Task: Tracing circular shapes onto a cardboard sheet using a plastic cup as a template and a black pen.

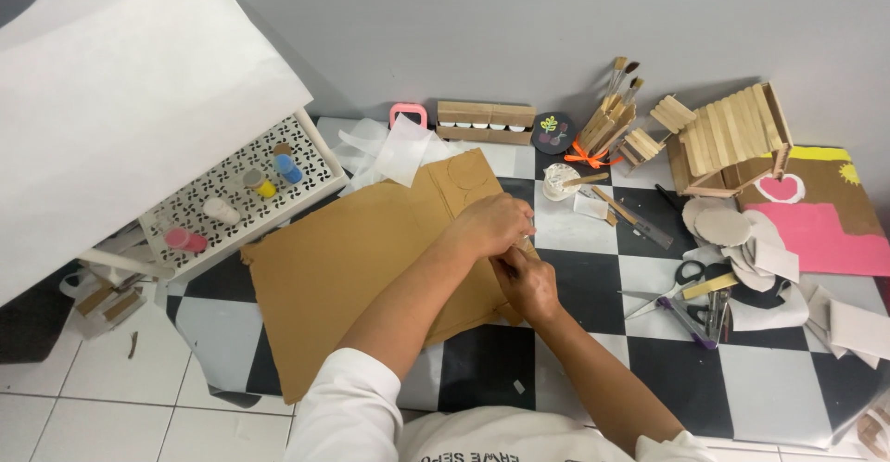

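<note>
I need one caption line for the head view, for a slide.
Two hands work at the edge of brown cardboard on a checkered table.

I see both hands meeting at the right edge of the brown cardboard sheet [371, 267] on the checkered table [593, 267]: left hand [489, 224] pressing on it, right hand [527, 286] pinching a small tool I cannot identify. Scissors [672, 286] lie near, right.
</note>
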